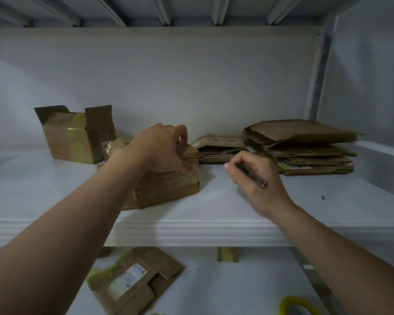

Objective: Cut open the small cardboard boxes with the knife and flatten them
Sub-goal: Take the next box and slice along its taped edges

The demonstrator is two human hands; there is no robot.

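Spanning the view, a white shelf (pixel 237 201) carries everything. At its right sits a stack of flattened cardboard (pixel 305 151), and at the back left an open box (pixel 75 137) stands with its flaps up. The taped box (pixel 166 189) sits near the shelf's front edge, left of middle, still closed. Its long side seems to run roughly along that edge, with the right end facing the knife hand.

The left hand (pixel 159 148) reaches in from the near left and grips the box from above, fingers curled over the far top edge and thumb pressed on the near face. The right hand (pixel 257 178) hovers just right of the box, apart from it, knuckles up. Its fingers are curled round the knife (pixel 253 176), whose blade is hidden. The cut probably starts at that right end.
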